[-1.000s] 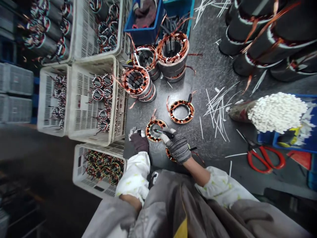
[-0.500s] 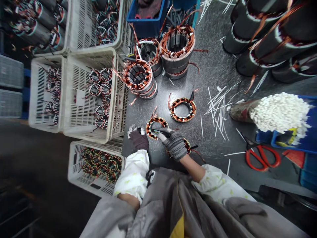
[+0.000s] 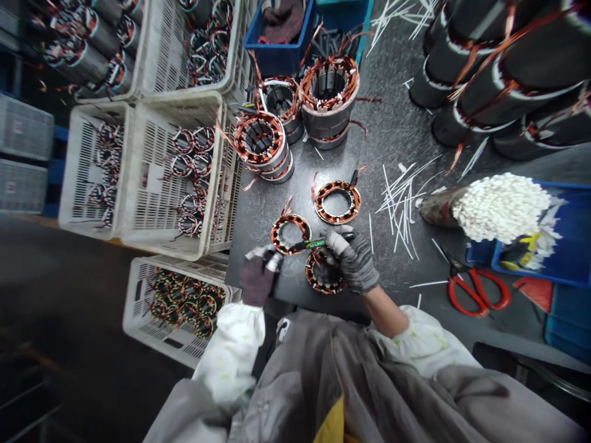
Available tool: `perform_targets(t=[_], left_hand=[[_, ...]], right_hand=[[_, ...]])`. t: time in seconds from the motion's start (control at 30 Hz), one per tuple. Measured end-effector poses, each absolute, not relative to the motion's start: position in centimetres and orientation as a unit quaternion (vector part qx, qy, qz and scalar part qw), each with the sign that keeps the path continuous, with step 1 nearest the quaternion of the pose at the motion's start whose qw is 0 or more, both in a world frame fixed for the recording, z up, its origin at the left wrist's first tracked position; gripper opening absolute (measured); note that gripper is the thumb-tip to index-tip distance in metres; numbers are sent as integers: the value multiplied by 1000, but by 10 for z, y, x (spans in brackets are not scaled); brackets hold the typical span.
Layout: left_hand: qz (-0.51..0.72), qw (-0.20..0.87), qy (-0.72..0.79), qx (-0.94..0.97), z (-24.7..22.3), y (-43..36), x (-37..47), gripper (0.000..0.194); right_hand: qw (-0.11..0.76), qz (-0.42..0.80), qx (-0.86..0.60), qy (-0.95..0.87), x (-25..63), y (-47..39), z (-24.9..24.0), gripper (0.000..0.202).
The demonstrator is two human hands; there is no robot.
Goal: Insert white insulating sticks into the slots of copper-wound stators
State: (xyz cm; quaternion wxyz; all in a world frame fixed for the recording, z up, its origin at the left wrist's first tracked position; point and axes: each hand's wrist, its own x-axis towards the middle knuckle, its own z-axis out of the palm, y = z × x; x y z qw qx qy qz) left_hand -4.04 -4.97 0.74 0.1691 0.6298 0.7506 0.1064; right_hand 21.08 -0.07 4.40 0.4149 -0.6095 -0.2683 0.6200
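Observation:
In my right hand, gloved in grey, is a marker with a green label, its dark tip pointing left at a small copper-wound stator ring. Partly beneath that hand lies another stator ring, and a third ring rests farther back. My left hand, in a dark glove with pale fingertips, hovers by the table's left edge. Its fingers are curled and somewhat blurred; a small dark thing seems to be at them, too unclear to name.
Taller wound stators stand behind the rings. White plastic crates of wound parts line the left. To the right are white strips, red-handled scissors, a heap of white pieces and dark cylinders.
My right hand has moved right with the marker, drawing it back from the middle of the left ring and uncovering more of the ring below. My left hand has shifted down and left.

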Motion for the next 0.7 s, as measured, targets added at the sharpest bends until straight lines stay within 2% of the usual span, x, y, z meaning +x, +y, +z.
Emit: perform_targets(t=[0.17,0.3,0.4,0.47,0.53,0.6,0.63,0.7], left_hand=[[-6,248,666,703,71,-62,-2,39],[42,352,640,682,89,-68,18,38],[112,525,594,600,87,-84,31,58],[135,580,576,560,84,-93,41,71],[152,559,592,561,80,-92,51,68],[145,462,630,607,74,-81,57,59],[128,393,647,641,70,-73,59,59],[69,247,659,708,59,-55,62,72]], right_hand=[[385,620,-589,-348,231,-7,58,31],[364,673,-546,-342,233,-22,69,30],[333,741,-483,-326,239,-43,73,34],[337,751,-461,-331,250,-59,69,40],[351,713,-488,-359,268,-74,58,43],[347,612,-576,-417,294,-84,41,46],[325,539,-630,-455,309,-87,30,48],[228,389,-714,-536,343,-89,9,49]])
